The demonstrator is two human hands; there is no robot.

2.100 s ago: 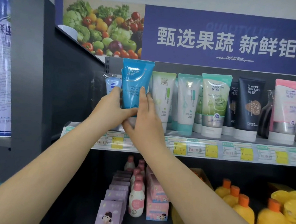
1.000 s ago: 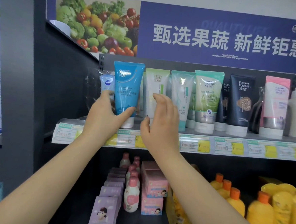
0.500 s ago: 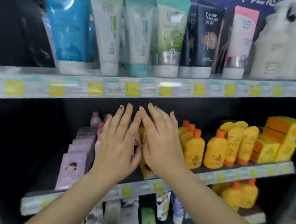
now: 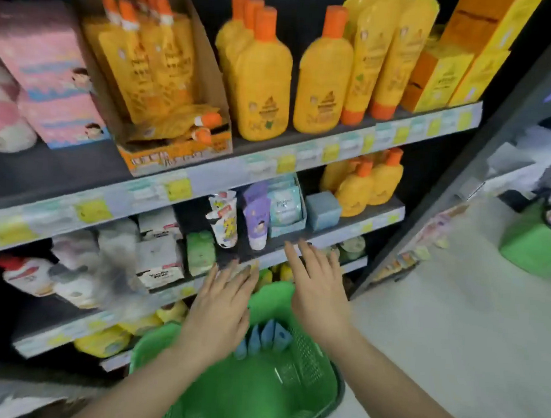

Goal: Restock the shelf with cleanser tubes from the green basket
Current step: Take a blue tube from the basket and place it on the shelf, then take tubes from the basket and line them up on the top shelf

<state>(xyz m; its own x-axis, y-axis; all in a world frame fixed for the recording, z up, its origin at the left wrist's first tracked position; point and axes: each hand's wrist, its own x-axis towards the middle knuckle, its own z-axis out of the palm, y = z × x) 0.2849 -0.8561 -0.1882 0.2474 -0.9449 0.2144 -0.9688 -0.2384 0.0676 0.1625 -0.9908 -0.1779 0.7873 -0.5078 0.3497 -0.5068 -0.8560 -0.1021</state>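
The green basket (image 4: 307, 384) sits low in front of the shelving, on the floor. Blue cleanser tubes (image 4: 265, 337) lie inside it, partly covered by my hands. My left hand (image 4: 220, 309) hovers over the basket's left side with its fingers straight and holds nothing. My right hand (image 4: 319, 290) is above the basket's far rim, fingers spread and empty. The top shelf with the cleanser tubes is out of view.
Yellow bottles with orange caps (image 4: 263, 77) fill the upper visible shelf (image 4: 303, 158). Pink boxes (image 4: 52, 72) stand at its left. Small tubes (image 4: 257, 220) and boxes stand on the shelf below. A second green container (image 4: 539, 247) sits at the far right on the pale floor (image 4: 455, 319).
The blue tube was set on the top shelf and both hands let go. My view dropped down the shelves, and both open hands came down over the green basket.
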